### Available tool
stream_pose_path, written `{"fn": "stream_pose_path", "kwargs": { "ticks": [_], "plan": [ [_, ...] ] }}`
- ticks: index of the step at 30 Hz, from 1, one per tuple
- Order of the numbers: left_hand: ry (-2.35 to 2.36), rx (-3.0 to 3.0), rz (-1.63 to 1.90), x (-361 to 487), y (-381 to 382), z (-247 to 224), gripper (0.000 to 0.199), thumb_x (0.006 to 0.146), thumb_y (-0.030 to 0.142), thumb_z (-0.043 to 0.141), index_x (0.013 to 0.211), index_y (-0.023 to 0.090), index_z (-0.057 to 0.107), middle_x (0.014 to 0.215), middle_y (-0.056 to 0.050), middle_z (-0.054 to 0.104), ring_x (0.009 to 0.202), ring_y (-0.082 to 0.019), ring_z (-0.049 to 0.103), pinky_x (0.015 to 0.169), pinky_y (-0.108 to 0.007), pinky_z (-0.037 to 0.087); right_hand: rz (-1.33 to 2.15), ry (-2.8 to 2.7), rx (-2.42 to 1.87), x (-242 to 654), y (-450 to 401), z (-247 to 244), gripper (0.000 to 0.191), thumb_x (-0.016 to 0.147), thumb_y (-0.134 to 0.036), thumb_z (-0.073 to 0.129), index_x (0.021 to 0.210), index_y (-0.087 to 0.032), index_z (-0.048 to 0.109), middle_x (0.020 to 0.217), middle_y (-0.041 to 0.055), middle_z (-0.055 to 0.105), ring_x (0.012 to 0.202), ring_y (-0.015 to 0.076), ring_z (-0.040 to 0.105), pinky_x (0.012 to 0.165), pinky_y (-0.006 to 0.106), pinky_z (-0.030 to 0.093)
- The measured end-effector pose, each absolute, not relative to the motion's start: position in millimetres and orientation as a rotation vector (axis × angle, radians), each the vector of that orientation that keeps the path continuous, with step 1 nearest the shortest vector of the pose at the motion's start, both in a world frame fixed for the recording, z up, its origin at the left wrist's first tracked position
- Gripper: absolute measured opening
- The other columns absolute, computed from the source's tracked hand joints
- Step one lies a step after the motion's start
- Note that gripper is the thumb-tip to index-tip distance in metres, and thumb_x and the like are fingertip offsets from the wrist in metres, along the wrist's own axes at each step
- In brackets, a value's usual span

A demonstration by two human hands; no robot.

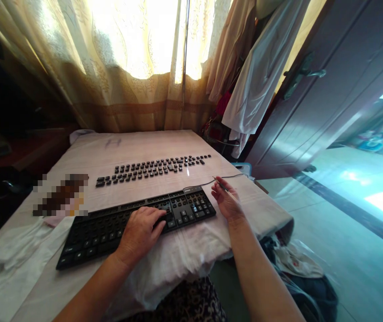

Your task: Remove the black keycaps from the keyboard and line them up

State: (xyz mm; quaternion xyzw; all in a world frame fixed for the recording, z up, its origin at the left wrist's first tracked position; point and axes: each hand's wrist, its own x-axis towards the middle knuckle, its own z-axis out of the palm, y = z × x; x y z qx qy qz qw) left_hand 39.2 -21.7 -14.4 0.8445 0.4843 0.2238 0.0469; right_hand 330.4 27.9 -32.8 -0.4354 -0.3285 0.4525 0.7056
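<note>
A black keyboard (pixel 111 223) lies slantwise near the table's front edge; many key places on it show no caps, while some caps sit along its lower rows and right block. My left hand (pixel 140 228) rests on the middle of the keyboard, fingers bent toward the key area right of the letters; whether something small is under the fingertips is hidden. Just beyond the keyboard's right end, my right hand (pixel 226 199) is raised, gripping a thin pen-like tool (pixel 223 186) that points up and left. Behind the keyboard, loose black keycaps (pixel 151 167) are laid out in rows on the cloth.
A pale cloth covers the table (pixel 164 143). A blurred-out item (pixel 62 194) and crumpled white fabric (pixel 27 250) lie at the left. The keyboard's cable runs right toward a light blue-edged object (pixel 243 168). Curtains hang behind; a door (pixel 312 89) stands at the right.
</note>
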Motion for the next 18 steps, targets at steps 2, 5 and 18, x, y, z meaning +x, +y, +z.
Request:
{"fn": "stream_pose_path", "kwargs": {
  "ticks": [2,5,18],
  "plan": [
    [1.477,2.585,0.685,36,-24,-16,0.023,0.089,0.028,0.060,0.109,0.024,0.070,0.107,-0.006,0.074,0.103,-0.026,0.065,0.091,-0.044,0.048,0.925,-0.738,-1.036,322,32,-37,0.042,0.059,-0.042,0.082,0.093,-0.023,0.067,0.073,-0.0030,0.067,0.072,0.0147,0.064,0.070,0.029,0.052],
    [1.441,2.625,0.698,30,-28,-20,0.028,0.089,0.035,0.062,0.113,0.024,0.069,0.113,-0.007,0.073,0.105,-0.027,0.065,0.094,-0.045,0.047,0.925,-0.770,-1.057,311,34,-43,0.042,0.060,-0.049,0.082,0.087,-0.022,0.065,0.069,-0.0025,0.067,0.070,0.0159,0.064,0.070,0.031,0.052],
    [1.411,2.742,0.704,-7,-44,-31,0.040,0.087,0.027,0.058,0.126,0.023,0.061,0.119,-0.008,0.071,0.111,-0.026,0.063,0.103,-0.047,0.041,1.031,-0.821,-1.068,276,19,-44,0.045,0.065,-0.057,0.077,0.090,-0.021,0.065,0.071,-0.0013,0.068,0.068,0.0172,0.067,0.067,0.031,0.053]
  ]
}}
